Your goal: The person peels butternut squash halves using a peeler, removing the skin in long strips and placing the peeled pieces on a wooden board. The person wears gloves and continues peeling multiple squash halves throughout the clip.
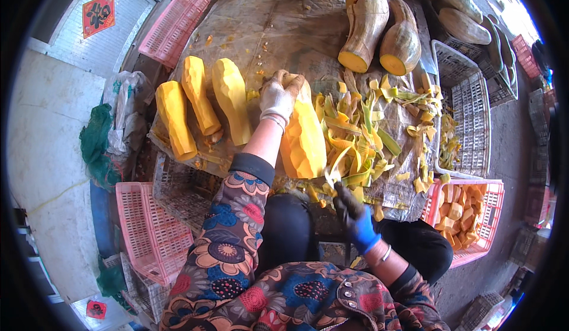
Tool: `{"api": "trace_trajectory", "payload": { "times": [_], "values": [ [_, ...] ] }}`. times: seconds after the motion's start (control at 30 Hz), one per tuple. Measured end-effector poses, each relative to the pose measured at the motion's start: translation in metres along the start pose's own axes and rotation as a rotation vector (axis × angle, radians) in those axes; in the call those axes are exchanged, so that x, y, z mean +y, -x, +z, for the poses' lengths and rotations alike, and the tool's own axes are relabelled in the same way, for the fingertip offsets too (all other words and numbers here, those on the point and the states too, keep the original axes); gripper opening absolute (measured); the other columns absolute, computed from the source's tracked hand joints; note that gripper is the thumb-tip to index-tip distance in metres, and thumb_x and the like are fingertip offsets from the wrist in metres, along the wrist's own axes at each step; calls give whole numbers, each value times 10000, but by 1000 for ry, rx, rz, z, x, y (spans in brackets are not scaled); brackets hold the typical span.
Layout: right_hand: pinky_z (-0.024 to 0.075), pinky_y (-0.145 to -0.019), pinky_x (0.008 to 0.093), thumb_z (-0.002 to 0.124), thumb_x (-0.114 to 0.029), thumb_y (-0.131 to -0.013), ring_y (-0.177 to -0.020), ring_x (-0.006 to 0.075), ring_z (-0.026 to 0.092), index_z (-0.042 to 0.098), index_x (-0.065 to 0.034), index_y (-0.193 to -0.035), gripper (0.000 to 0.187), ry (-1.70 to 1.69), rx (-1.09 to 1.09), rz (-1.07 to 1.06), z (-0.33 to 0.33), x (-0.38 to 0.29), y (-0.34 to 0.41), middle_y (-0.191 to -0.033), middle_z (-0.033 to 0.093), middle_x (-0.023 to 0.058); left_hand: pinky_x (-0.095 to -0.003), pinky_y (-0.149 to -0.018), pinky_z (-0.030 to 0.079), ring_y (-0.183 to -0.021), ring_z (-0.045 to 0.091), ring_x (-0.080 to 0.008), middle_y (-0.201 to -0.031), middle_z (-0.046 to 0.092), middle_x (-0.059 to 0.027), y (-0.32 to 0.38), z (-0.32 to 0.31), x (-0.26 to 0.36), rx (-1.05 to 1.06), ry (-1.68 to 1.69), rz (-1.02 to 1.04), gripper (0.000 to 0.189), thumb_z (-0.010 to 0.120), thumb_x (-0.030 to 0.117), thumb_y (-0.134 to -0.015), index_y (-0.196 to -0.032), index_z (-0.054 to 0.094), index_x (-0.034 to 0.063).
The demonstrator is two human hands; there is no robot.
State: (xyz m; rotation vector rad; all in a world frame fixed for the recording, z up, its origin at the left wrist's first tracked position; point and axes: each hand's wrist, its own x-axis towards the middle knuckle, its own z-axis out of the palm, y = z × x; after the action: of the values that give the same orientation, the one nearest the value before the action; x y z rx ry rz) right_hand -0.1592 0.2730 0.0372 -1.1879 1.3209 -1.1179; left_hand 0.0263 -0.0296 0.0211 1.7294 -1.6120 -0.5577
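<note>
My left hand [281, 94], in a soiled white glove, grips the far end of a largely peeled, orange-yellow squash [303, 142] lying lengthwise before me. In my right hand [354, 217], gloved in blue with dark fingers, is a peeler or small blade [330, 177], blurred, by the near end of that squash. Three peeled squashes, among them the nearest one [232, 102], lie left of my left hand. A heap of peel strips [355, 142] spreads to the right of the squash.
Unpeeled squashes [364, 26] with cut ends lie at the table's far right. A white crate [471, 122] stands at the right edge, and below it a pink crate [495, 224] holds orange chunks [460, 215]. More pink crates [151, 233] stand on the left.
</note>
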Motion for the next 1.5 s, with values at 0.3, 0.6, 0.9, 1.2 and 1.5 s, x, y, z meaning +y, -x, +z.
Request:
{"api": "trace_trajectory", "payload": {
  "times": [0.3,0.6,0.9,1.2,1.5],
  "values": [
    [558,-738,519,591,-366,-1011,-826,444,701,680,-213,-1317,354,597,-37,-183,25,-23,-167,-908,713,234,-395,-835,536,-893,680,-276,-1009,716,-161,0,6,-4,35,-1,-4,416,808,377,-874,-1104,681,55],
    [577,-689,491,632,-242,-1008,-806,433,714,665,-216,-1344,339,351,146,-254,-16,-17,-44,-911,717,234,-453,-912,521,-1027,678,-378,-1050,735,-190,0,3,-5,-51,61,-28,475,754,500,-871,-1104,685,92],
    [536,-621,529,563,-371,-1029,-698,430,691,675,-217,-1318,346,646,3,-258,23,-30,-156,-771,696,216,-457,-983,501,-1144,641,-393,-1191,706,-207,-2,2,1,-98,30,-125,530,711,557,-882,-1185,681,123],
    [550,-959,390,632,-152,-1021,-1111,316,707,645,-68,-1363,353,332,87,-107,5,-36,-50,-1222,698,234,-428,-876,525,-967,692,-342,-1005,741,-163,-1,3,-11,-13,150,-26,407,775,442,-872,-1073,698,96],
    [511,-1023,370,614,-292,-1034,-1251,303,656,598,-74,-1429,452,49,-13,-62,25,-10,-173,-1328,664,235,-345,-844,508,-924,630,-229,-930,693,-100,-6,10,-44,76,434,25,302,794,260,-881,-1046,697,26]
  ]
}}
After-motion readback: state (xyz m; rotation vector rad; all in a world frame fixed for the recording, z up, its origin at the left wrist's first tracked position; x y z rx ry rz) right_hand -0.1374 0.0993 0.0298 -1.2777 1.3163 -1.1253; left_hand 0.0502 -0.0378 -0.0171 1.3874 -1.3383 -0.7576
